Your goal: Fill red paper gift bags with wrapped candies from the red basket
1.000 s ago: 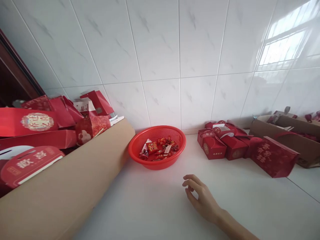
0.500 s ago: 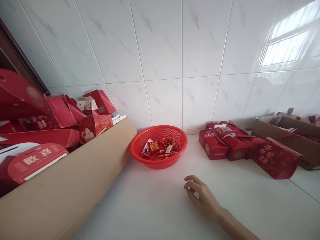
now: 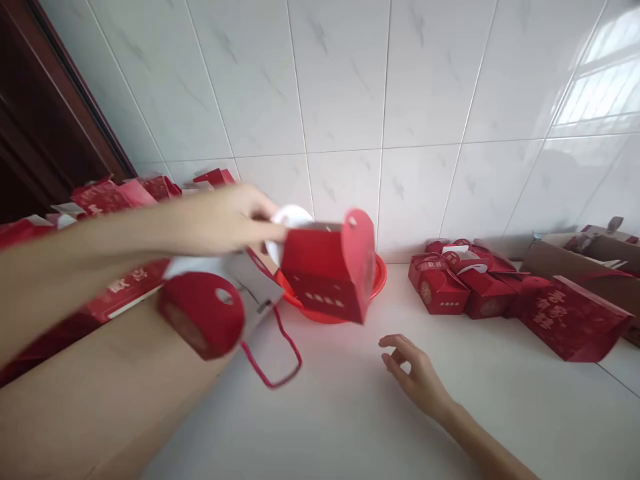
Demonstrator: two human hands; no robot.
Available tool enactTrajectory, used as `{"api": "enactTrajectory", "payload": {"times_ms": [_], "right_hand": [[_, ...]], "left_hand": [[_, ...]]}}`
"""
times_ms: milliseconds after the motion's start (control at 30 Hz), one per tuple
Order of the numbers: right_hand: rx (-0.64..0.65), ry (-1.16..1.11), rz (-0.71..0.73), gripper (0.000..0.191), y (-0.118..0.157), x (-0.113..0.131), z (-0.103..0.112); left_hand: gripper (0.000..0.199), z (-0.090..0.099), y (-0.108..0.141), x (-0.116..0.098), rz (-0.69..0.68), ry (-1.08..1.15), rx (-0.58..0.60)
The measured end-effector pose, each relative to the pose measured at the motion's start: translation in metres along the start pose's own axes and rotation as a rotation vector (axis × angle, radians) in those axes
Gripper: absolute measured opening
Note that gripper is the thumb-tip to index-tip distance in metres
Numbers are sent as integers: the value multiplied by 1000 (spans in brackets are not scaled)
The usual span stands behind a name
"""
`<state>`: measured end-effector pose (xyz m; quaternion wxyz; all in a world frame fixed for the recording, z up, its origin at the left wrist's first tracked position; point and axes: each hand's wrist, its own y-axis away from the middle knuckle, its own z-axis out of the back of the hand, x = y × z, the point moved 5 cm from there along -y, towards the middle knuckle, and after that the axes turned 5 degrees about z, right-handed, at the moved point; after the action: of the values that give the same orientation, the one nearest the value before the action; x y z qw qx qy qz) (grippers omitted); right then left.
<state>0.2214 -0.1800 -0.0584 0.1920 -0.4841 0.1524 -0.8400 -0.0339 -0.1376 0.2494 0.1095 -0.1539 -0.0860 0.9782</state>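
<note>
My left hand (image 3: pixel 245 213), blurred by motion, grips the edge of an open red candy box (image 3: pixel 325 270), upright with its rounded flaps raised. The box is in front of the red plastic basket (image 3: pixel 381 277) and hides most of it, including the sweets inside. Under my left wrist is a second red box (image 3: pixel 200 313), tilted, with a pale inside and a red cord handle (image 3: pixel 285 383) hanging over the table; whether my hand also holds it, I cannot tell. My right hand (image 3: pixel 415 377) hovers low over the white tabletop, fingers loosely curved and apart, holding nothing.
A large cardboard carton (image 3: pixel 100 387) full of red boxes stands along the left. Several closed red boxes (image 3: pixel 445 290) are grouped at the right, beside a red paper bag (image 3: pixel 575 320) and another cardboard carton (image 3: pixel 555 260). A tiled wall (image 3: pixel 345 80) closes off the back.
My left hand has come into view from the left, with the candy box in it and the corded box below. The view has shifted left; my right hand keeps nearly the same pose.
</note>
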Motion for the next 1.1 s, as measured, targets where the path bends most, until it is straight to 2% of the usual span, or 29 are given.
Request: {"api": "enactTrajectory", "payload": {"times_ms": [100,133,233,333,433,533,700,767,833,900,967,1000,1100], "right_hand": [[-36,-73,-123,30,-1,-2,6],[-56,-103,-144,32,-1,-2,8],[-120,-187,-150,37,-1,1,13],[-134,-230,-119,42,1,6,11],[-124,-206,-42,45,3,13,6],[-133,-114,69,51,4,22,3],[-249,126,222,56,3,31,3],[-267,196,271,56,1,35,2],[-258,246,302,58,-1,39,1],[-235,275,318,57,-4,44,-2],[-220,284,321,50,-7,48,-5],[-220,281,322,44,-9,51,-7],[-255,258,331,28,-10,58,-9]], "left_hand": [[36,-66,5,-15,-76,13,368],[36,-87,6,-18,-100,52,426],[38,-139,10,-15,-138,98,517],[40,-168,11,-7,-147,149,471],[40,-179,14,0,-155,202,413],[44,-180,16,13,-126,264,370],[56,-167,9,68,15,338,214],[54,-159,6,91,69,312,117],[47,-151,7,103,61,285,-6],[38,-143,14,98,-11,293,-160],[32,-143,27,78,-115,359,-281],[32,-148,34,63,-177,408,-273],[31,-178,52,17,-391,441,-46]]}}
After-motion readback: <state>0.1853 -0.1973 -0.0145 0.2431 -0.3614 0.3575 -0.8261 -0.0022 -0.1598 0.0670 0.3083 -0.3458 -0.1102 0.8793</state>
